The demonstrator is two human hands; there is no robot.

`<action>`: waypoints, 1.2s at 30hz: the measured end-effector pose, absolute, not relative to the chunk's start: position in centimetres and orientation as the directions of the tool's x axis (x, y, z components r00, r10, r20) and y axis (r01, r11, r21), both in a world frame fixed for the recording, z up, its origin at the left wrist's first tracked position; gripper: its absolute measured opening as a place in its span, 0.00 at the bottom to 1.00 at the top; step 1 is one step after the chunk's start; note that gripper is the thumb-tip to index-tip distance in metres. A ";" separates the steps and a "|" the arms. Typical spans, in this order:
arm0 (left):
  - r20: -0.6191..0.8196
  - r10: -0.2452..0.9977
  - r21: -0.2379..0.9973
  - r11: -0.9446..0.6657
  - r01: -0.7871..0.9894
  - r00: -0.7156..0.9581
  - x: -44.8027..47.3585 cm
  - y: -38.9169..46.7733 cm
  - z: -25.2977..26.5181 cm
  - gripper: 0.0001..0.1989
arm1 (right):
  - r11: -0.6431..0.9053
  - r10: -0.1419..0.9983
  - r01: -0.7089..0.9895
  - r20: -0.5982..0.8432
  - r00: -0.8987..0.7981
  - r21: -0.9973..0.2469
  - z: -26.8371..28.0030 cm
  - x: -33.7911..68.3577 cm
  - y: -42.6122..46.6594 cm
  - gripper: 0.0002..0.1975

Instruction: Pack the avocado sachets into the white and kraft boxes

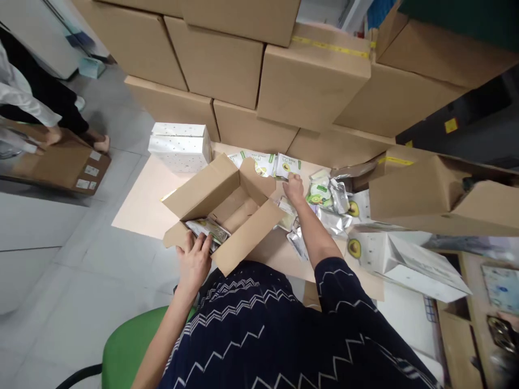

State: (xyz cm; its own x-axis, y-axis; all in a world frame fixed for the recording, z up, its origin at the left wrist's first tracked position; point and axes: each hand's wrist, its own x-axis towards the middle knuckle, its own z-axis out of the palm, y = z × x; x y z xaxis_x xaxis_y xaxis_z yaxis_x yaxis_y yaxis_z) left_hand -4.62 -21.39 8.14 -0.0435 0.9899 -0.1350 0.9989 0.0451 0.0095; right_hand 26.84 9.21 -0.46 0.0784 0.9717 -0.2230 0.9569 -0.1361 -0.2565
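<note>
An opened brown cardboard box (233, 212) sits tilted before me, its flaps spread. Several flat food packets (208, 229) lie inside its near left end. My left hand (194, 263) reaches over that end, its fingers bent onto the packets; the thumb is beside the end flap. Beyond the box, my right hand (294, 189) pinches the lower edge of a white pouch (287, 165) printed with an avocado. More such white pouches (259, 162) lie in a row left of it. Loose silver and green pouches (322, 194) are piled right of my right hand.
A white dotted carton (180, 146) stands at the table's back left. Large brown boxes (227, 65) are stacked behind. White avocado cartons (405, 259) are at the right. A green chair (130, 346) is near my left arm. Another person's hand (52, 135) touches a carton at far left.
</note>
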 end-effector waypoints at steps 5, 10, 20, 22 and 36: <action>-0.153 0.985 -0.016 0.080 0.997 -0.081 -3.5 -21.6 8.4 0.29 | -0.130 0.948 0.977 -0.310 0.071 -0.172 -1.9 24.2 13.3 0.42; -0.177 0.978 -0.034 0.104 0.994 -0.109 -3.2 -21.5 9.0 0.29 | 0.026 0.897 0.995 -0.437 -0.065 -0.093 -2.3 24.9 14.1 0.31; -0.179 0.980 -0.027 0.085 0.996 -0.088 -3.6 -21.3 8.6 0.28 | -0.092 0.962 0.962 -0.272 0.019 -0.258 -1.2 31.6 8.1 0.23; -0.173 0.981 -0.031 0.080 0.996 -0.084 -3.6 -21.3 8.5 0.28 | -0.198 0.976 0.845 -0.181 0.123 -0.497 -0.7 32.5 7.0 0.20; -0.144 0.987 0.015 0.072 0.997 -0.069 -3.4 -21.3 8.6 0.28 | 0.042 0.957 -0.292 -0.045 0.286 -0.955 10.6 29.7 2.8 0.09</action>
State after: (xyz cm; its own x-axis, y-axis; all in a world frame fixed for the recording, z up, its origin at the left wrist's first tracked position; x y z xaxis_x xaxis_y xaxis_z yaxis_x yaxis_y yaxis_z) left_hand -3.38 -21.26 8.58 -0.0694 0.9872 -0.1438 0.9973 0.0724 0.0154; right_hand 29.75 2.76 10.57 0.2860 0.9572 -0.0453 -0.2921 0.0420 -0.9555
